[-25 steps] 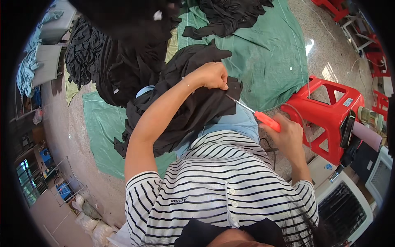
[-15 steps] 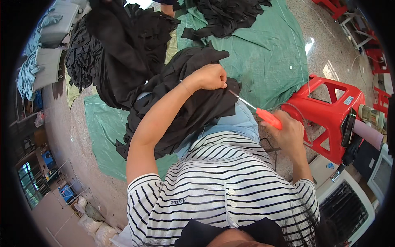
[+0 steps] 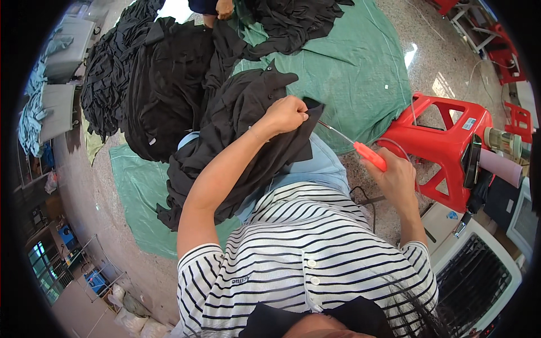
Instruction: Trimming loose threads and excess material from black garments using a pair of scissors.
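A black garment (image 3: 225,141) lies bunched across my lap, over light blue jeans. My left hand (image 3: 284,115) pinches the cloth near its right-hand edge, fingers closed and a dark flap standing up beside them. In my right hand (image 3: 397,177) is a red-handled tool (image 3: 370,156) with a thin metal shaft, pointing up and left. Its tip sits at the edge of the cloth, close to my left fingers; whether it touches I cannot tell. The tool's exact kind is unclear.
A red plastic stool (image 3: 445,127) stands at the right, with a jar (image 3: 501,141) and a pink roll (image 3: 500,168) by it. Heaps of black garments (image 3: 166,84) lie ahead on a green sheet (image 3: 338,67). Another person's hand (image 3: 224,9) shows at the top. A grey cord (image 3: 401,147) loops behind my right hand.
The black cloth at my left fingers has shifted, and a flap now stands up there. A dark garment raised at the upper left is down. The tool has moved slightly right and stays in my right hand.
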Demonstrator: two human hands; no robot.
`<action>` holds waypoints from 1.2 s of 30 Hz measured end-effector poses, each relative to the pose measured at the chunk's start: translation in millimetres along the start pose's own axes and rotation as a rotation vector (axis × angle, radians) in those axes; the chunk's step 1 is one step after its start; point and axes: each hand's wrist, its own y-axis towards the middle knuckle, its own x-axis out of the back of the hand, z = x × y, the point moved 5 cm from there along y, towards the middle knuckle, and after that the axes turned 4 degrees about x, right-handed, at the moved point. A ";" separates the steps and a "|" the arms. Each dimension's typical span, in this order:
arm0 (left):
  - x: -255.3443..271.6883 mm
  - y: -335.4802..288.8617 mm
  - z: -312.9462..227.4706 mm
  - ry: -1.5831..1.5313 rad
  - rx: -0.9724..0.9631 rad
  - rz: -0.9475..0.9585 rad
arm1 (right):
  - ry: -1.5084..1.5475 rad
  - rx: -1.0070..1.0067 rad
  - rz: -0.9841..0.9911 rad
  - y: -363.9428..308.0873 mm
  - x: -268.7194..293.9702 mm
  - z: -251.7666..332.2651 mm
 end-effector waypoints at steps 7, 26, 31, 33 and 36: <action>0.7 -1.6 1.3 -0.078 0.034 -0.026 | -0.027 0.041 -0.013 4.4 -2.5 2.6; 139.2 -237.2 154.3 -1.619 -0.584 -1.107 | 0.381 0.030 -0.226 67.3 -36.5 -1.6; 148.5 -340.8 147.0 -1.558 -0.268 -1.696 | 0.443 0.100 -0.149 74.9 -49.6 13.1; 150.0 -435.8 163.9 -1.325 -0.424 -2.020 | 0.335 0.177 -0.159 76.1 -51.0 17.9; 144.7 -610.1 141.0 -0.899 -0.504 -2.338 | 0.225 0.214 -0.062 86.7 -58.3 27.2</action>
